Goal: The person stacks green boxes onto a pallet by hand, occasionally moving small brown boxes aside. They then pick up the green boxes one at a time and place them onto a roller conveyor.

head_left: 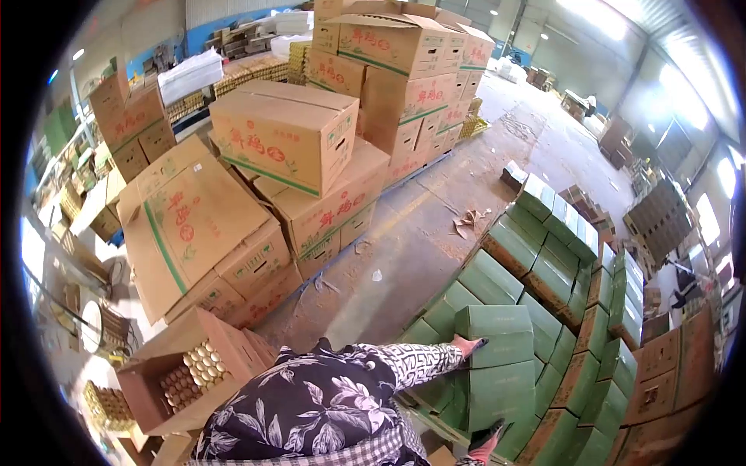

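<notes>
Two green cardboard boxes, an upper box and a lower box, sit against each other above the stacked green boxes. My left hand, in a pinkish glove with dark fingertips, presses on the near side of the upper box. Against the bottom end of the lower box is my right hand, gloved likewise, so the pair is gripped between both hands. Parts of the fingers are hidden behind the boxes. A patterned white sleeve covers my left forearm.
Rows of green boxes surround my hands. Brown printed cartons are piled across the aisle. An opened carton holding eggs stands by my body. Torn cardboard lies on the concrete floor. Further brown cartons stand at right.
</notes>
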The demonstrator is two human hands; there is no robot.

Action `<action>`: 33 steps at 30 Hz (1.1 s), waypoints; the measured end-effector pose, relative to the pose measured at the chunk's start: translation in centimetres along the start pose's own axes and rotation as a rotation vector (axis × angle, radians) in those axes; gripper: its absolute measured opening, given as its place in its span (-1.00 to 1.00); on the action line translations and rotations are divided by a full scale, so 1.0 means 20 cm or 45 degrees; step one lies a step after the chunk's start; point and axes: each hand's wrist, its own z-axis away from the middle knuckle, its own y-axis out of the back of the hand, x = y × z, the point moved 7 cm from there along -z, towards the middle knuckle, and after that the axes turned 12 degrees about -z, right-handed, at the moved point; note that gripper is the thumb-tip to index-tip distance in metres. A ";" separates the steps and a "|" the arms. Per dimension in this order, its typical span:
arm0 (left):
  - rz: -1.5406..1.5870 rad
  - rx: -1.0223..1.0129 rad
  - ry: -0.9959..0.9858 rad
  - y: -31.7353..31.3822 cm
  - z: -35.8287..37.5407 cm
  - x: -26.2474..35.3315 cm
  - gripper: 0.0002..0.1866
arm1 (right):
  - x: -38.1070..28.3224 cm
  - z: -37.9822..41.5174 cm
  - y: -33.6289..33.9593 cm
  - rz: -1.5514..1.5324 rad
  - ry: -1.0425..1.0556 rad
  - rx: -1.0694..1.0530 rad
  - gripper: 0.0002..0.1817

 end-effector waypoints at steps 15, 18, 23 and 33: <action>-1.683 0.895 -1.860 0.47 0.38 1.06 -0.36 | 1.38 1.37 0.72 0.786 -0.181 1.317 -0.56; -2.102 0.587 -1.447 0.29 0.28 1.06 -0.30 | 1.65 1.74 1.01 0.630 -0.291 1.842 -0.49; -2.257 0.706 -1.205 0.24 -0.20 1.02 -0.28 | 1.79 1.73 0.90 0.417 -0.179 1.839 -0.54; -2.224 0.648 -1.044 0.18 -0.37 1.12 -0.30 | 1.40 1.28 0.43 -0.211 0.136 1.604 -0.49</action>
